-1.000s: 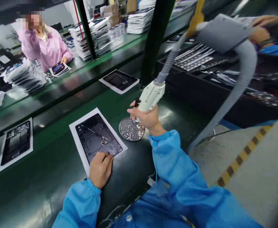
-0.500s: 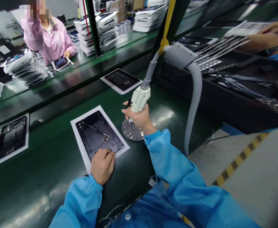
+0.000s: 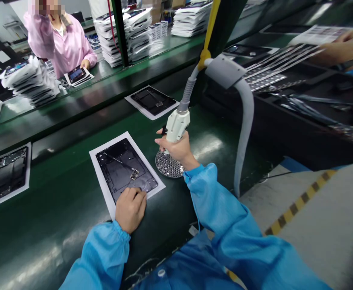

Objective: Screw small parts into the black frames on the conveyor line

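Note:
My right hand (image 3: 178, 147) is wrapped round a white electric screwdriver (image 3: 178, 125), which hangs from a grey hose. Its lower end points down at a round perforated screw plate (image 3: 168, 164) holding small shiny screws. My left hand (image 3: 131, 208) has its fingers curled on the near edge of a dark tablet housing (image 3: 123, 165); the fingertips are partly hidden. This housing lies on a white sheet (image 3: 106, 199), with a small circuit board (image 3: 134, 174) and a thin cable inside it.
Other tablet housings lie at the far side (image 3: 152, 101) and left (image 3: 7, 173) of the green bench. A grey curved pipe (image 3: 247, 121) stands right. Across the bench sits a person in pink (image 3: 67, 44), near paper-lined stacks (image 3: 33, 84). Another person's hands (image 3: 339, 52) are at right.
The view has shifted slightly, and the left housing appears a little farther left. Both hands, the screwdriver and the middle housing stay nearly where they were.

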The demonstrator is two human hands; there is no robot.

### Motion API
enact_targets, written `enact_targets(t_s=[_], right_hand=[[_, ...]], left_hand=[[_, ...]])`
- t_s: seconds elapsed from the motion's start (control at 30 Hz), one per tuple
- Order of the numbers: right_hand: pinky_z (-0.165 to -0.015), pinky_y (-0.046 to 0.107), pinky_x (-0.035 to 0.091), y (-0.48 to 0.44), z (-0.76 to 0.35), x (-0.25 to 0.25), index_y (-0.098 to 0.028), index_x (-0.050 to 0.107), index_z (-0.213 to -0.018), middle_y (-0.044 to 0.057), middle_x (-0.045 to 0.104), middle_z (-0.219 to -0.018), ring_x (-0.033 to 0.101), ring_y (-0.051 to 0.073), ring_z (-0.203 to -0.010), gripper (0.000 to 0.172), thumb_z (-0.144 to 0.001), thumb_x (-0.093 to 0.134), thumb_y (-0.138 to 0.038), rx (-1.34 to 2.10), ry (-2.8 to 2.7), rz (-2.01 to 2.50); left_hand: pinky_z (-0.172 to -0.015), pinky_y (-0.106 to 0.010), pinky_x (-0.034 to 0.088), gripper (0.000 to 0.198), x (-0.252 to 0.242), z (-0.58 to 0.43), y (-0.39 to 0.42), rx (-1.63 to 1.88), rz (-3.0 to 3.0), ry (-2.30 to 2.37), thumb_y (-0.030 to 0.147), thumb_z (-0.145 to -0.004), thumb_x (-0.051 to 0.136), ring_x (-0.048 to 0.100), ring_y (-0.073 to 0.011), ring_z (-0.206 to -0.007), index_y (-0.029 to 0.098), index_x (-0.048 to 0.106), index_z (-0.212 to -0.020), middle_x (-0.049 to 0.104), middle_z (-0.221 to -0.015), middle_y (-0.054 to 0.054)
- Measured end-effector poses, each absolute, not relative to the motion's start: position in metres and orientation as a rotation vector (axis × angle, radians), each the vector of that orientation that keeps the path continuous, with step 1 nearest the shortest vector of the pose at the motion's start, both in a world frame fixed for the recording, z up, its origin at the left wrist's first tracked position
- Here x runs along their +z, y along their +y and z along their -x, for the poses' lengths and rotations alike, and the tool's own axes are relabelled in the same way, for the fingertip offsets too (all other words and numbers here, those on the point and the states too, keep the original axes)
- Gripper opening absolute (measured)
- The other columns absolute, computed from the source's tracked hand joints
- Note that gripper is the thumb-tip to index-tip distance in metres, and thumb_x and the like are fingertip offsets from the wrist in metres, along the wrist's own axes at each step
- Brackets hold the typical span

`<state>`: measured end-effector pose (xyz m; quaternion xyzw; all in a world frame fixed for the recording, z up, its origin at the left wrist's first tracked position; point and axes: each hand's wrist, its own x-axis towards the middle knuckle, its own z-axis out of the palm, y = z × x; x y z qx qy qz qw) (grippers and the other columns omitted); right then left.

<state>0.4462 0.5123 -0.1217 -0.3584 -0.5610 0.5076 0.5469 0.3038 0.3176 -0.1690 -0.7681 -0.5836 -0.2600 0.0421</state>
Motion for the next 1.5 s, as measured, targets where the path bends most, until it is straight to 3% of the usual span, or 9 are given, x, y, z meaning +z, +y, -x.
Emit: enact_targets(t_s=[0.27,0.5,0.6,0.73,1.0,1.2,1.4,1.5], right_hand=[[-0.041,0.026,0.042,0.510,-0.446,-0.118,-0.018,0.062,-0.071,-0.007,0.053,-0.041,0.048,0.010,-0.036,0.020,-0.057,0.074,-0.026,1.228,-1.346,0.865],[-0.045,0.028,0.045,0.511,-0.445,-0.121,-0.017,0.063,-0.073,-0.006,0.055,-0.043,0.050,0.011,-0.039,0.018,-0.060,0.073,-0.025,1.203,-1.390,0.863],[-0.047,0.029,0.046,0.512,-0.446,-0.123,-0.018,0.063,-0.074,-0.005,0.054,-0.043,0.053,0.013,-0.043,0.018,-0.060,0.072,-0.025,1.197,-1.392,0.856],[-0.046,0.028,0.045,0.512,-0.446,-0.122,-0.017,0.063,-0.074,-0.005,0.053,-0.042,0.054,0.013,-0.044,0.018,-0.061,0.072,-0.025,1.183,-1.390,0.853],[-0.043,0.028,0.042,0.509,-0.445,-0.115,-0.017,0.062,-0.072,-0.007,0.052,-0.043,0.048,0.010,-0.038,0.021,-0.059,0.073,-0.030,1.233,-1.368,0.880],[-0.045,0.029,0.042,0.509,-0.445,-0.114,-0.017,0.062,-0.072,-0.006,0.053,-0.043,0.048,0.010,-0.038,0.021,-0.059,0.073,-0.029,1.230,-1.371,0.875],[-0.044,0.029,0.043,0.506,-0.449,-0.110,-0.017,0.062,-0.075,-0.007,0.052,-0.043,0.048,0.010,-0.038,0.023,-0.060,0.074,-0.030,1.244,-1.385,0.847],[-0.045,0.029,0.043,0.502,-0.452,-0.107,-0.018,0.062,-0.076,-0.007,0.054,-0.043,0.048,0.010,-0.038,0.023,-0.061,0.075,-0.030,1.281,-1.401,0.803]], left_hand=[[-0.069,-0.032,0.050,0.016,-0.170,-0.305,0.317,-0.786,2.341,-1.813,0.019,-0.092,0.052,0.057,-0.0186,-0.078,0.016,0.067,-0.094,0.065,-0.087,-0.008],[-0.069,-0.026,0.051,0.017,-0.154,-0.283,0.331,-1.043,2.254,-2.154,0.025,-0.092,0.054,0.064,-0.0144,-0.073,0.017,0.069,-0.094,0.070,-0.084,-0.004],[-0.063,-0.027,0.049,0.019,-0.143,-0.275,0.345,-0.893,1.997,-2.404,0.031,-0.088,0.060,0.062,-0.0148,-0.066,0.016,0.070,-0.096,0.070,-0.084,-0.003],[-0.065,-0.029,0.048,0.030,-0.138,-0.278,0.359,-0.716,1.922,-2.545,0.044,-0.084,0.064,0.064,-0.0184,-0.075,0.017,0.070,-0.097,0.069,-0.090,-0.004],[-0.067,-0.030,0.047,0.021,-0.147,-0.280,0.363,-0.691,2.005,-2.503,0.038,-0.085,0.063,0.062,-0.0176,-0.076,0.019,0.071,-0.092,0.067,-0.087,-0.003],[-0.065,-0.030,0.047,0.026,-0.147,-0.274,0.363,-0.716,1.967,-2.563,0.041,-0.084,0.065,0.062,-0.0168,-0.073,0.018,0.070,-0.093,0.068,-0.089,-0.004],[-0.079,-0.034,0.050,0.015,-0.147,-0.298,0.374,-0.948,2.124,-2.280,0.032,-0.086,0.064,0.060,-0.0196,-0.085,0.019,0.072,-0.087,0.068,-0.088,-0.005],[-0.086,-0.038,0.049,0.015,-0.150,-0.330,0.395,-0.990,2.222,-2.175,0.031,-0.086,0.064,0.059,-0.0227,-0.096,0.020,0.073,-0.091,0.068,-0.099,-0.007]])
